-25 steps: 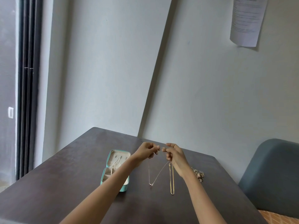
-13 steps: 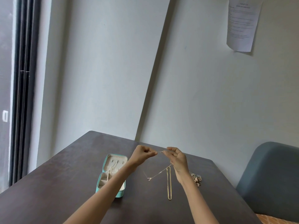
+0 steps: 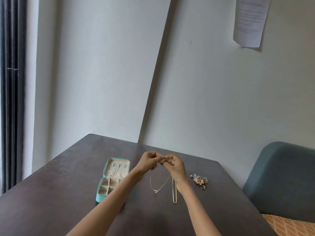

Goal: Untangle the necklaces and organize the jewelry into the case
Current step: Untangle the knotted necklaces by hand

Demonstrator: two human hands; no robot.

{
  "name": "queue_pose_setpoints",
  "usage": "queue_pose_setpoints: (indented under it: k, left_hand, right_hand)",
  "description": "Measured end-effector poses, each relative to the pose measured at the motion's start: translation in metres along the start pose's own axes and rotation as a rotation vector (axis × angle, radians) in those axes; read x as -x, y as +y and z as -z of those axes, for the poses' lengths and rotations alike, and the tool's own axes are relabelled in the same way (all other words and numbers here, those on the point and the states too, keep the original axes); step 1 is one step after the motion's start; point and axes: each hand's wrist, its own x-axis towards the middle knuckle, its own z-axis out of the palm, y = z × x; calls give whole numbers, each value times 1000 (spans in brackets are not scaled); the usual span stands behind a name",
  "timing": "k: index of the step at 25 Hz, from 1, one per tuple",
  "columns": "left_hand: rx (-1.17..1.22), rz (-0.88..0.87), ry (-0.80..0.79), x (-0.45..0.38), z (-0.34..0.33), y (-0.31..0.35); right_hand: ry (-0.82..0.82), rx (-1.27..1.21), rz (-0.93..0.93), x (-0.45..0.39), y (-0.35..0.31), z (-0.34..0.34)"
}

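Note:
My left hand and my right hand are raised close together above the dark table, fingertips nearly touching, each pinching the top end of a thin silver necklace. It hangs in a V with a small pendant at the bottom. A gold chain dangles straight down from my right hand. The open teal jewelry case lies flat to the left, its beige compartments showing and a fine chain inside the lid.
A small heap of other jewelry with rings lies on the table to the right of my right wrist. A grey-blue chair stands at the table's right side. The table's far end meets the pale wall.
My hands have come closer together until the fingertips almost meet. The silver necklace's pendant, swung up to the left half a second ago, now hangs down in a V again.

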Motion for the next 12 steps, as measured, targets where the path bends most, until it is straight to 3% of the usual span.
queue_pose_setpoints:
  k: [6, 12]
  left_hand:
    - [-13, 34, 19, 2, 4, -12]
    - [-78, 50, -45, 5, 0, -21]
  right_hand:
    - [172, -176, -55, 0, 4, 6]
    - [106, -269, -44, 1, 3, 4]
